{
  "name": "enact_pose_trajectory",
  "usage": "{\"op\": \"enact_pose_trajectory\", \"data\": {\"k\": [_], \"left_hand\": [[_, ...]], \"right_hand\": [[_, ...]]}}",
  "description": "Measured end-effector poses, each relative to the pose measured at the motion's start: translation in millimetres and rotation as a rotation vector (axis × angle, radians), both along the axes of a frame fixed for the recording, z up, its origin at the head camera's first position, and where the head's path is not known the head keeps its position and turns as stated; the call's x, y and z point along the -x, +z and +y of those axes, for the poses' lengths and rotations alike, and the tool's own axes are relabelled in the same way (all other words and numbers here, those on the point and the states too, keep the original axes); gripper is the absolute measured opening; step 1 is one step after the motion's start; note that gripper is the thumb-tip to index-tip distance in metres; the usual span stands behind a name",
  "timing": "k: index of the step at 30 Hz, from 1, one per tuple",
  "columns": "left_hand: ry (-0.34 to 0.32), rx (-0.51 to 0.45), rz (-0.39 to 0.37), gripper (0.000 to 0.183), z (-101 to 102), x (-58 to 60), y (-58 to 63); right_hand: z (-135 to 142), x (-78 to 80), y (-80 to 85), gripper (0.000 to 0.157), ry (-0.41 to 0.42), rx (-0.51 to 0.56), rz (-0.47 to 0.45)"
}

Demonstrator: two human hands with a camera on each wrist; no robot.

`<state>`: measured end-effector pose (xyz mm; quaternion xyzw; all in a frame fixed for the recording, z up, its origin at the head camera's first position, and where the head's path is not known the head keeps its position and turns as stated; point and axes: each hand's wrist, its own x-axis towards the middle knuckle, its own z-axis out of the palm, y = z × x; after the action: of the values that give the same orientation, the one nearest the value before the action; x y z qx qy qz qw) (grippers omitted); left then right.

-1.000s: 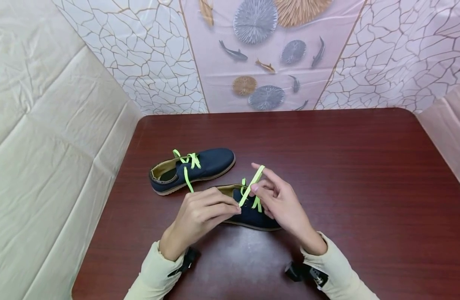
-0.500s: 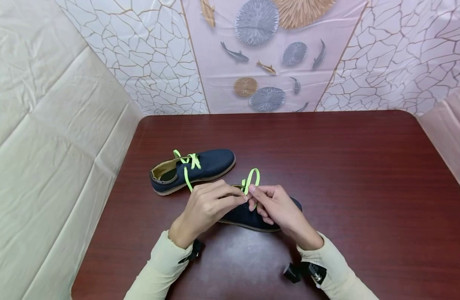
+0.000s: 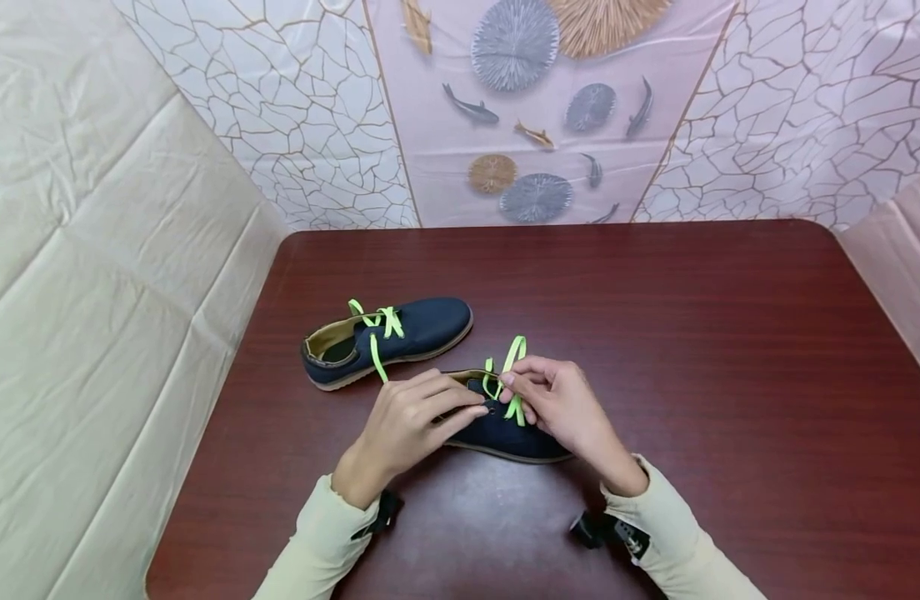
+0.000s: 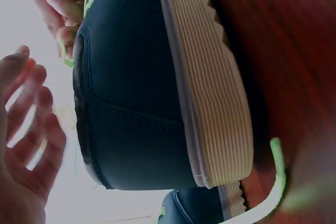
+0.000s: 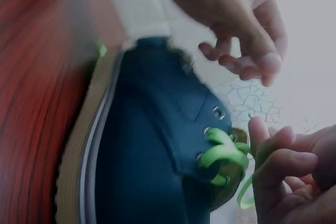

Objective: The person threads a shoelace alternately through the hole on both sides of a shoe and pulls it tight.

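A dark blue shoe (image 3: 514,440) with a tan sole lies between my hands, toe to the right. Its neon green shoelace (image 5: 223,155) crosses over the front, and one metal eyelet (image 5: 218,112) has no lace through it. My right hand (image 3: 568,408) pinches the lace above the shoe, and a loop of it rises behind the fingertips. A tiny green bit shows at the index fingertip in the right wrist view. My left hand (image 3: 411,421) hovers at the shoe's opening, fingers loosely bent and holding nothing; the left wrist view shows them spread.
A matching blue shoe (image 3: 433,327) with green laces stands behind and to the left, one lace end trailing toward my left hand. Both rest on a reddish-brown table (image 3: 692,333). Patterned cloth (image 3: 535,108) hangs beyond the far edge.
My left hand has let go of the lace and drawn slightly left. My right hand has changed from an outstretched index finger to a pinch on the lace, which now stands in a loop.
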<state>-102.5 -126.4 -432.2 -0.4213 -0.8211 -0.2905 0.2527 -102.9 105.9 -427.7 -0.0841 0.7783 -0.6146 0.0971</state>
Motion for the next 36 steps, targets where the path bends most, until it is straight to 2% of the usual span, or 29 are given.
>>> {"op": "enact_pose_trajectory", "data": {"k": [3, 6, 9, 13, 18, 23, 27, 32, 36], "left_hand": [[0.096, 0.088, -0.086, 0.016, 0, -5.1, -2.7], [0.164, 0.204, -0.168, 0.020, 3, -8.8, -3.1], [0.168, 0.258, -0.223, 0.019, 7, -11.3, -1.6], [0.151, 0.238, -0.236, 0.017, 8, -13.8, -1.4], [0.096, 0.155, -0.218, 0.014, 3, -15.4, -6.1], [0.050, 0.103, -0.152, 0.014, 1, -13.7, -9.2], [0.039, 0.093, -0.099, 0.013, 1, -11.9, -10.9], [0.034, 0.080, -0.093, 0.013, 1, -10.7, -11.9], [0.039, 0.079, -0.099, 0.013, 1, -10.1, -12.6]], "right_hand": [[-2, -2.4, -3.3, 0.011, -0.049, -0.139, 0.179], [-5, -5.3, -7.8, 0.006, -0.107, -0.246, 0.302], [-7, -7.6, -11.5, 0.005, -0.139, -0.283, 0.357], [-9, -9.5, -14.5, 0.005, -0.144, -0.286, 0.382], [-11, -11.2, -15.7, 0.004, -0.116, -0.285, 0.365], [-9, -10.9, -14.6, 0.006, -0.060, -0.309, 0.340], [-6, -10.3, -14.0, 0.008, -0.020, -0.304, 0.257], [-5, -9.9, -12.7, 0.009, -0.008, -0.277, 0.149], [-6, -10.6, -12.1, 0.009, 0.003, -0.270, 0.106]]}}
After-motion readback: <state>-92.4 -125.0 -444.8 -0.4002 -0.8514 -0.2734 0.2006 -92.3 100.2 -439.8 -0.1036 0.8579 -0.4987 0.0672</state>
